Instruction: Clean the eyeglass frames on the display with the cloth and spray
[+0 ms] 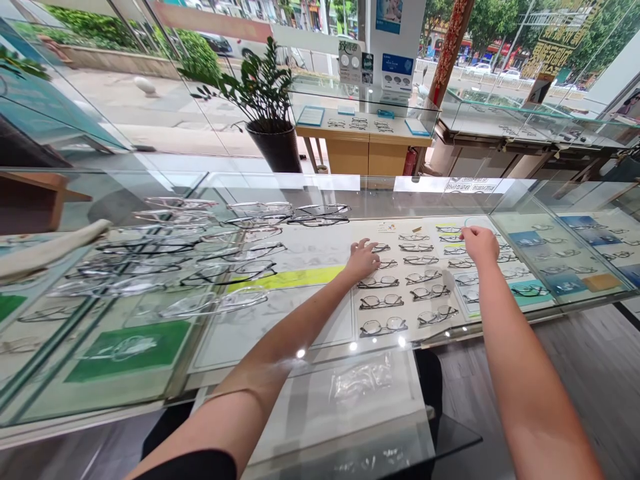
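Both my arms reach into a glass display counter [320, 183] of eyeglasses. My left hand [363, 259] rests fingers-down on the white display tray [320, 247], its fingertips touching a pair of glasses [383, 248] at the left end of the rows. My right hand [479, 243] is curled, fingers pinched on something small near the glasses at the top of the right tray [450, 230]; what it holds I cannot make out. Rows of dark-framed glasses [383, 301] lie between and below the hands.
Several loose glasses [215, 263] lie on the glass top at left. A clear plastic bag [363, 379] lies on the lower shelf. A potted plant [270, 113] and more display counters [367, 130] stand beyond. A beige cloth [45, 250] sits far left.
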The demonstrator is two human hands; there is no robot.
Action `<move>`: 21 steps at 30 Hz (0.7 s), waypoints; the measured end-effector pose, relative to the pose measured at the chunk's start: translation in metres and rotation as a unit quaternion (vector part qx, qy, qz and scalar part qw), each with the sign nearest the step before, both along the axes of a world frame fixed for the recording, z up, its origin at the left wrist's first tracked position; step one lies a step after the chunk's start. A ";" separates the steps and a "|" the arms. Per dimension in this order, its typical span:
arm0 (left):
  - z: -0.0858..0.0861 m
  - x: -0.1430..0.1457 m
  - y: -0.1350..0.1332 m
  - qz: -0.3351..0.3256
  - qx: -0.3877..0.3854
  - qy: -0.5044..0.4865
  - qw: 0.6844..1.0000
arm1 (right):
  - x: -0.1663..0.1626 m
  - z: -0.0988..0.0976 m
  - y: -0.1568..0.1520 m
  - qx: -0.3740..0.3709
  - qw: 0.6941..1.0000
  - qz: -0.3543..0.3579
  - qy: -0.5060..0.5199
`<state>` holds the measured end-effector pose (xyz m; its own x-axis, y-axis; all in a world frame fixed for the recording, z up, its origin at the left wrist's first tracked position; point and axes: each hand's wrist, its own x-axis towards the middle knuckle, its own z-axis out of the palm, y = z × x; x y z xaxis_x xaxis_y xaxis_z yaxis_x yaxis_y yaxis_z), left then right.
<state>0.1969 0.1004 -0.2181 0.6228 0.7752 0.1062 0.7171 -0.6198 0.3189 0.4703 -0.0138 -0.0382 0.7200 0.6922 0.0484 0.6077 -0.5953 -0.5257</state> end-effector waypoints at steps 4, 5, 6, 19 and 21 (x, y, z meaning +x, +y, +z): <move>0.002 -0.009 -0.002 0.001 -0.006 -0.002 1.000 | -0.001 0.001 0.000 -0.005 1.000 0.002 -0.006; 0.003 -0.010 -0.002 0.001 -0.008 -0.004 1.000 | -0.001 0.001 0.000 -0.004 1.000 0.002 -0.006; 0.004 -0.011 -0.003 0.002 -0.009 -0.006 1.000 | -0.002 0.001 0.000 -0.004 1.000 0.003 -0.006; 0.040 -0.016 -0.059 -0.066 -0.029 -0.134 0.988 | 0.000 0.000 0.001 0.005 1.000 0.001 -0.002; 0.043 -0.019 -0.082 -0.097 -0.048 -0.150 0.983 | 0.000 0.000 0.002 -0.001 1.000 0.000 -0.002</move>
